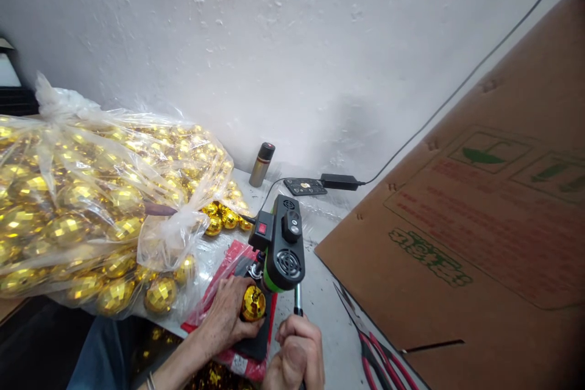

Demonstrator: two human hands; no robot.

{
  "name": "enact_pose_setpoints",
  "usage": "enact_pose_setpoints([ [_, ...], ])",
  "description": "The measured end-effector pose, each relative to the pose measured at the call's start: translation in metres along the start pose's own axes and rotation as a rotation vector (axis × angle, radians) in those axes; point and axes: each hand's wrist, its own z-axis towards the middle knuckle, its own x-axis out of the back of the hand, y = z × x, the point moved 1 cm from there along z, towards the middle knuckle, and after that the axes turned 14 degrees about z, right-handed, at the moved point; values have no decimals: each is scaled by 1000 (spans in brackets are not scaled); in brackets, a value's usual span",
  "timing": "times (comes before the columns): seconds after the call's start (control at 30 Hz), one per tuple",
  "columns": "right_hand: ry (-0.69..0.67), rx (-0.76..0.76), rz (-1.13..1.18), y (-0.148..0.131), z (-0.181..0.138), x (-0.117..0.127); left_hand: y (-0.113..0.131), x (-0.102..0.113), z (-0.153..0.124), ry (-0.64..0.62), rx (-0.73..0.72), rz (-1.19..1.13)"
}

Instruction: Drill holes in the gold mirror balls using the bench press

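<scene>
My left hand [225,311] is closed around a gold faceted mirror ball [253,303], keeping it on the dark base [260,341] of a small bench drill press. The black head [287,244] of that press, green at its lower edge, stands just beyond the ball, with a red rocker switch [262,228] on its side. My right hand [297,350] makes a fist around the press's metal lever [298,298], whose grip end is hidden in the fingers. Red plastic wrapping [201,317] lies beneath the base.
A clear bag of gold balls [91,195] fills the left side. Behind the press are loose balls [230,219], a spray can [262,164], a black remote [305,186] and a power adapter [339,181]. Red-handled shears [375,347] lie beside a large cardboard box [457,225] at right.
</scene>
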Motion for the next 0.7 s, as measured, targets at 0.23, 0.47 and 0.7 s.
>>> enact_pose_setpoints([
  [0.23,-28,55,-69,20,-19,6,2,0,2,-5,12,-8],
  [0.47,-18,126,-71,47,-36,9,0,2,-1,-21,-9,-26],
  [0.7,-47,-10,-85,6,-8,5,2,1,1,15,23,-18],
])
